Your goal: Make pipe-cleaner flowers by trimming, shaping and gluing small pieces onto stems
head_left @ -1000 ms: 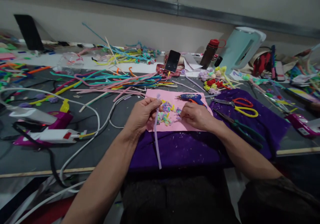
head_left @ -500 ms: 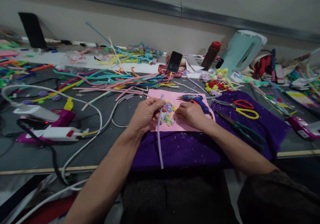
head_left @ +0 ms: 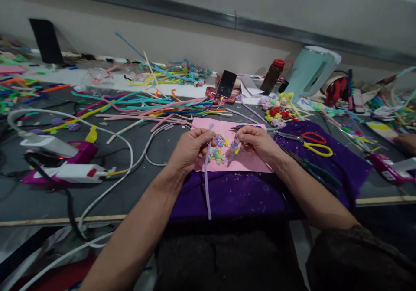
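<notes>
Over the pink sheet (head_left: 247, 163) on the tabletop (head_left: 136, 191), the left hand (head_left: 190, 148) has its fingers closed around the top of a lilac pipe cleaner (head_left: 206, 182), which hangs down across the purple cloth (head_left: 234, 195). The right hand (head_left: 258, 141) pinches one small bead-like piece (head_left: 237, 148), lifted just above the heap of coloured pieces (head_left: 218, 151). The step in hand seems to be fitting such a piece onto the stem; the next move would need the piece brought exactly to the stem's upper tip.
</notes>
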### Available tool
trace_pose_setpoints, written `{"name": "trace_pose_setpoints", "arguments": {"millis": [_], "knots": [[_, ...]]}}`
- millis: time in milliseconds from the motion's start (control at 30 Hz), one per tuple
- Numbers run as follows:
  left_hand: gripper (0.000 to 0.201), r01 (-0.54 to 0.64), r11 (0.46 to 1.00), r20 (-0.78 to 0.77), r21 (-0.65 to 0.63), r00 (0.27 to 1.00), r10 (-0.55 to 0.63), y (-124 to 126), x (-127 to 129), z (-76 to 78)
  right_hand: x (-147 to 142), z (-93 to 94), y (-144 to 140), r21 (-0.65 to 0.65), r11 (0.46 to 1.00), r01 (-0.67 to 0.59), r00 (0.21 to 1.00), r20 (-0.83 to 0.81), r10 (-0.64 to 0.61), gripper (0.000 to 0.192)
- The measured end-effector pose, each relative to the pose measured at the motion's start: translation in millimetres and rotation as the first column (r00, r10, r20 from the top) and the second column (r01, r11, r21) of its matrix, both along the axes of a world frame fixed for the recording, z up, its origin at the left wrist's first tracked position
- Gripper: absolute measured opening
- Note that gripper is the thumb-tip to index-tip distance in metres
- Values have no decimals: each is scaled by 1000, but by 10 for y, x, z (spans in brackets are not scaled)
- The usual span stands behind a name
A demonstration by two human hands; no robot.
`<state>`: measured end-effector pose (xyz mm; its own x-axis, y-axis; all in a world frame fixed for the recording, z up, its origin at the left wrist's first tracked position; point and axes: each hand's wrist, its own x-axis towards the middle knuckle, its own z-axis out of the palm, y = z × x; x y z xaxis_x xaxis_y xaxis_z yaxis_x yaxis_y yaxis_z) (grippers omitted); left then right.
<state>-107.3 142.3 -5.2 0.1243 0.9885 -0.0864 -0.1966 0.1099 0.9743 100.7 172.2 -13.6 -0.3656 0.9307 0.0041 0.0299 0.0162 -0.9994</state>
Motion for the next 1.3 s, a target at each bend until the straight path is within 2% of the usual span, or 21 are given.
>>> {"name": "trace_pose_setpoints", "arguments": {"millis": [100, 233, 467, 767, 1000, 1167, 1300], "knots": [[22, -2, 1000, -13, -2, 1000, 2, 12, -4, -20, 42, -2, 8, -159, 987, -12, 990, -140, -11, 17], [24, -3, 1000, -50, -23, 999, 2, 18, 6, -26, 64, 9, -3, -218, 976, -17, 979, -200, -28, 22], [26, -35, 998, -68, -45, 997, 32, 23, 22, -28, 44, -34, -15, -91, 996, -11, 986, -164, -4, 20], [27, -46, 998, -67, -34, 997, 43, 14, 26, -31, 92, -124, 45, -91, 996, -14, 992, -128, 2, 20], [25, -50, 998, -60, -36, 997, 48, 9, 29, -35, 127, -76, 9, 105, 991, 81, 991, 96, -92, 13], [25, -48, 998, -73, -34, 996, 45, 2, 29, -28, 144, -91, 4, 127, 991, 33, 985, 164, -54, 16], [25, -52, 998, -84, -24, 995, 50, -5, 26, -17, 139, -110, 15, 203, 979, 12, 984, 172, -48, 19]]}}
